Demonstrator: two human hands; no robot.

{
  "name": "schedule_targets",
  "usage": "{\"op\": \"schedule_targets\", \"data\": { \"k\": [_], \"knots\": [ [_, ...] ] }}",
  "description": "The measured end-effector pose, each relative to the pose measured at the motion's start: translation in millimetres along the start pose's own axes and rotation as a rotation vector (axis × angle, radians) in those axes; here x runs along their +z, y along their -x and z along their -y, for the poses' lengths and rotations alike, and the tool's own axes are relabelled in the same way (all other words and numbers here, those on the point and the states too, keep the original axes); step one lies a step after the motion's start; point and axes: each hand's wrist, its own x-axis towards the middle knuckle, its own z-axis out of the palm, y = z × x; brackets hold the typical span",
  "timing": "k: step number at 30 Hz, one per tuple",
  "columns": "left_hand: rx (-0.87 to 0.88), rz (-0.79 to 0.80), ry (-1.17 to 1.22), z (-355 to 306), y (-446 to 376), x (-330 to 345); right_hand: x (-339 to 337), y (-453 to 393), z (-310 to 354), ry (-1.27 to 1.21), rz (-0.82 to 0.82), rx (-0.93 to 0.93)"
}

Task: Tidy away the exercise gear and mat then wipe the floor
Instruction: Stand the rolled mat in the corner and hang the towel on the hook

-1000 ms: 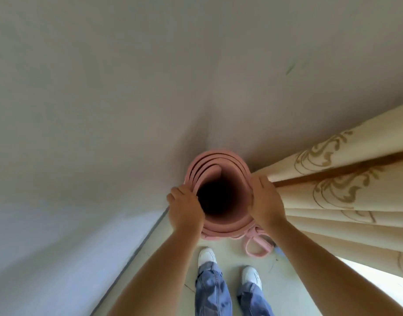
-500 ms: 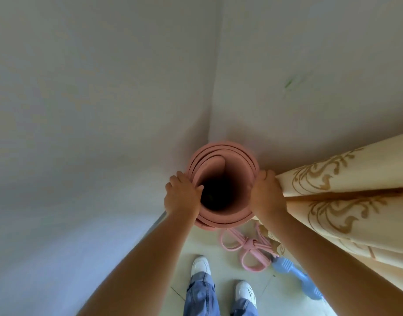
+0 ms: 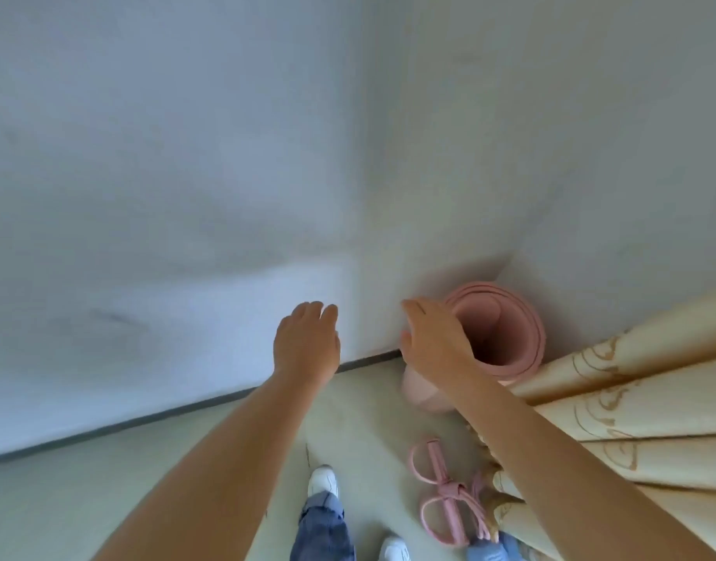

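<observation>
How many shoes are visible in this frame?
2, both white: one shoe on the floor below the left hand, the other shoe at the bottom edge, partly cut off.

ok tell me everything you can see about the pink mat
The pink mat is rolled into a loose tube of soft, foam-like layers, standing upright on the floor in the corner of the walls, its open end facing up. The curtain lies against its right side. The right hand rests on its left rim, fingers relaxed; the left hand is clear of it.
</observation>
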Motion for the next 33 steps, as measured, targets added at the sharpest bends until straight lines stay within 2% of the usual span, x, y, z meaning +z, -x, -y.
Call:
{"op": "schedule_targets", "data": {
  "k": [5,9,13,17,21,25,33],
  "knots": [
    [-0.328,-0.093,-0.006,124,106,-42,-23,12,158,0.070,-0.021,-0.356],
    [-0.618,-0.169,0.031,221,224,-58,-16,53,302,0.127,-0.023,-0.648],
    [-0.875,-0.182,0.040,301,356,-50,11,121,438,0.151,0.030,-0.893],
    [-1.116,-0.144,0.065,381,518,-18,63,231,580,0.144,0.092,-1.122],
    [-1.288,-0.101,0.091,446,666,17,114,343,699,0.156,0.148,-1.288],
    [-1.437,-0.062,0.138,496,787,42,157,428,792,0.195,0.207,-1.391],
    [-1.654,-0.094,0.233,610,915,75,222,510,957,0.259,0.249,-1.528]
  ]
}}
